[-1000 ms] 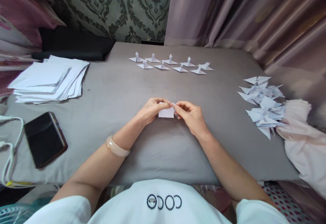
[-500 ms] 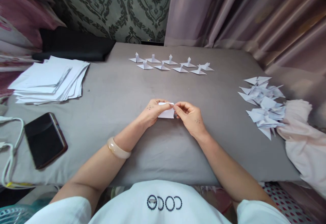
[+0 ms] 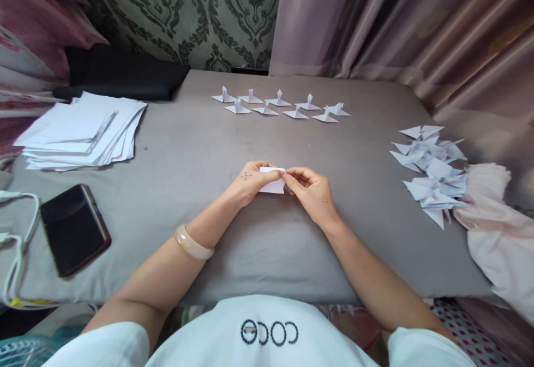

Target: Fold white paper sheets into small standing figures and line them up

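A small folded piece of white paper [image 3: 272, 186] is held just above the grey-covered table [image 3: 267, 244], in front of my body. My left hand [image 3: 253, 181] pinches it from the left, thumb lying across its upper part and fingers behind. At its upper right corner, my right hand [image 3: 308, 186] grips the edge between thumb and fingertips; the other fingers are curled. The back of the paper and the fingertips behind it are hidden. Farther back stand several folded paper cranes [image 3: 295, 112] in two rows.
A stack of white paper sheets [image 3: 83, 133] lies at left, with a dark phone [image 3: 75, 229] and white cables [image 3: 19, 256] nearer me. On the right is a heap of folded paper pieces [image 3: 434, 178] beside a pale pink cloth [image 3: 492, 228]. Folded black fabric [image 3: 120, 72] sits at the back left.
The hands stay nearly in place. The right thumb and fingertips have shifted slightly left at the paper's corner, and its right edge now looks a little bent.
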{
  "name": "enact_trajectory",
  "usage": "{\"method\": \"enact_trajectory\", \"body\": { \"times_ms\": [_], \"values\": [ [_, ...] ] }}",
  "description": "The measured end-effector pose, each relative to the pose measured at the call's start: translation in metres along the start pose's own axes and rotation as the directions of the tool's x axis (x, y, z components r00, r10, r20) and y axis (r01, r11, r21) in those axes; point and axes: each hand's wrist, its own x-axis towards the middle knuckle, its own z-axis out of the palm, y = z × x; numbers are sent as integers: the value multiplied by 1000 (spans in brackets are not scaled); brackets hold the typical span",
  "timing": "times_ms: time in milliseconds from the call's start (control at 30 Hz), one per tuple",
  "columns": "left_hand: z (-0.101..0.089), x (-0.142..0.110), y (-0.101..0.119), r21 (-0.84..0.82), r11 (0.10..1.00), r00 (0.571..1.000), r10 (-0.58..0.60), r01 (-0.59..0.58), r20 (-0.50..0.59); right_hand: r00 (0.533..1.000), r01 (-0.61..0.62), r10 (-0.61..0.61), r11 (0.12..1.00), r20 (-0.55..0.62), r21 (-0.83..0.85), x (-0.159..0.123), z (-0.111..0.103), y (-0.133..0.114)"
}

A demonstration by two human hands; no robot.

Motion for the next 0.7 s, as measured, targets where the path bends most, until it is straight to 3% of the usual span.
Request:
{"method": "enact_trajectory", "body": {
  "times_ms": [267,533,700],
  "values": [
    [1,-2,1,5,1000,1000,-1,0,27,998,56,-59,993,-26,-106,0,-1,3],
    [2,0,-1,-123,991,997,-40,47,60,988,138,-145,983,-46,-124,-2,6,3],
    [3,1,0,-179,981,997,-71,74,23,980,187,-193,978,-55,-93,-3,9,7]
  ]
}}
